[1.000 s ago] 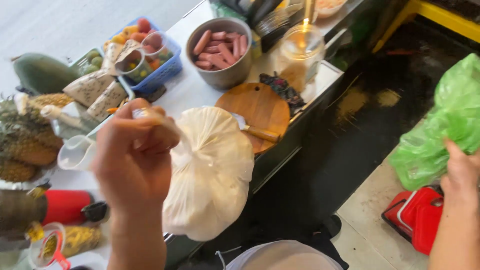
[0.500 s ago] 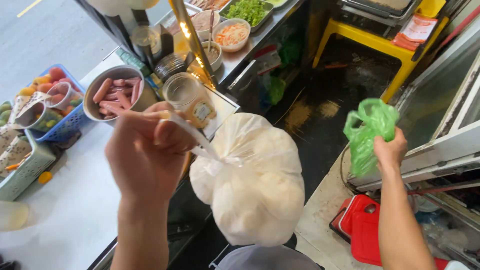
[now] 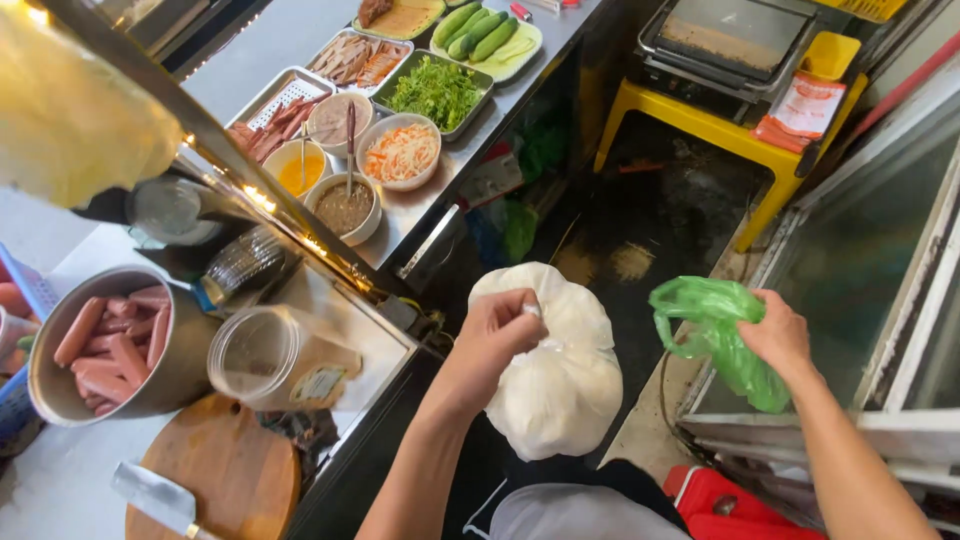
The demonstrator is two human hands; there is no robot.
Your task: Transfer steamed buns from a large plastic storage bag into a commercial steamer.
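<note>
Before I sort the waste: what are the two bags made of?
White bag in the left hand: thin translucent plastic film, likely, glossy and twisted at the neck. Green bag in the right hand: thin crinkled plastic, semi-sheer.

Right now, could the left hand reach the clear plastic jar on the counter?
Probably not as things stand. The left hand is closed around the neck of the full white bag, so it is occupied. The clear plastic jar lies tipped on the counter edge to its left, with nothing between them.
</note>
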